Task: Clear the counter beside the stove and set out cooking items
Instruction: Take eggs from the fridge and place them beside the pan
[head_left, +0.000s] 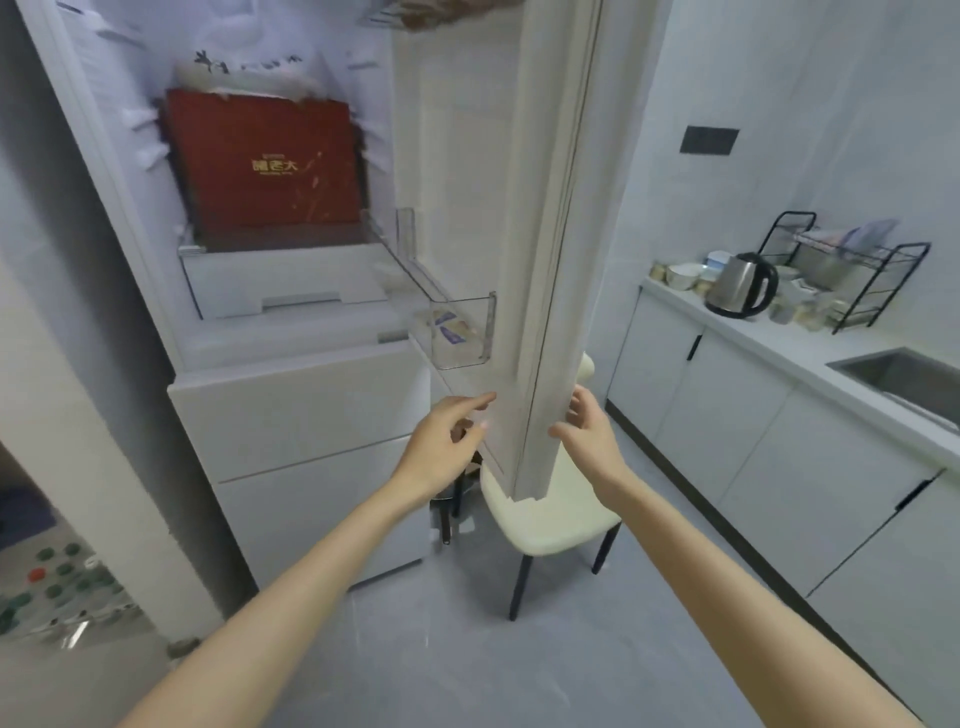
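A white fridge stands open, its door (550, 218) swung out edge-on toward me. My left hand (447, 441) is at the inner side of the door's lower edge, fingers spread, index fingertip touching it. My right hand (587, 426) curls around the outer side of the same edge. A large red box (265, 161) with gold lettering lies on a fridge shelf above a white drawer (280, 286). A clear door bin (457, 332) holds a few small packets.
A cream chair (550, 519) with black legs stands right behind the door. On the right a white counter (789, 338) carries a steel kettle (740, 286), bowls, cups and a black dish rack (852, 270). A sink (904, 379) sits further right. Grey floor lies below.
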